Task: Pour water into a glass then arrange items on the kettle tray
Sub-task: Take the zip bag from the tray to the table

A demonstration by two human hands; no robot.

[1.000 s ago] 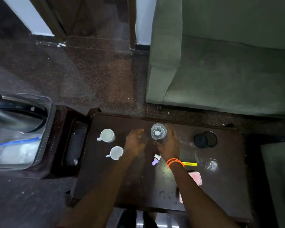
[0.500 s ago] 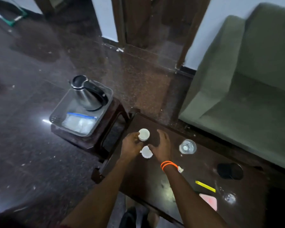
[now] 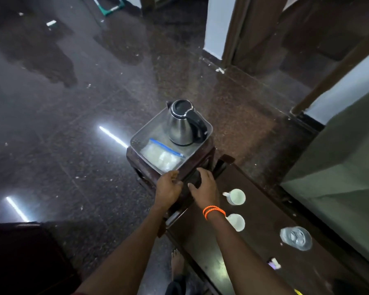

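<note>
hands: left (image 3: 168, 189) and right (image 3: 205, 188) near tray's (image 3: 136, 139) front corner, fingers loosely spread, holding nothing | tray: on stool (image 3: 145, 173), carries kettle (image 3: 184, 122) and bag (image 3: 161, 155) | tabletop (image 3: 243, 260): two cups (image 3: 235, 196) (image 3: 237, 222), glass (image 3: 295, 238) beyond them

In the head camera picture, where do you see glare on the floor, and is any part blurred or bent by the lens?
Head view: two bright streaks of reflected light lie on the glossy floor; the kettle also shines; door frames lean, bent by the wide lens; both hands, left hand and right hand, look slightly soft.
</note>
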